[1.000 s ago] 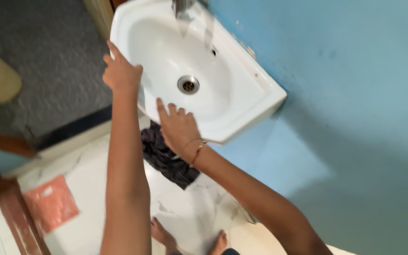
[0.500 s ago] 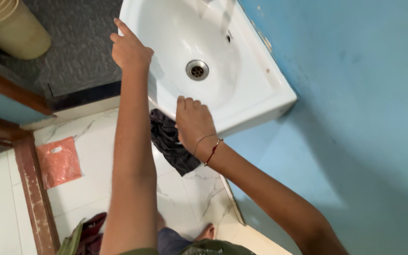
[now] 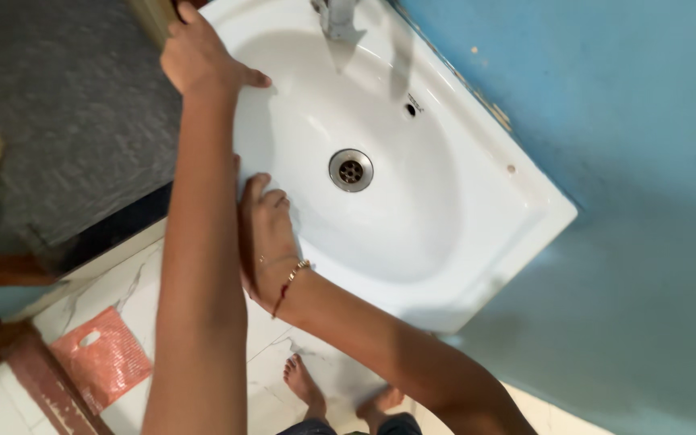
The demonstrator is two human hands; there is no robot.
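The white sink [image 3: 461, 242] on the blue wall [image 3: 646, 161] looks clean and dry, with nothing lying in its bowl. The left hand [image 3: 203, 56] grips the far rim, fingers closed over it. The right hand [image 3: 267, 234] lies flat inside the near rim, fingers together, empty.
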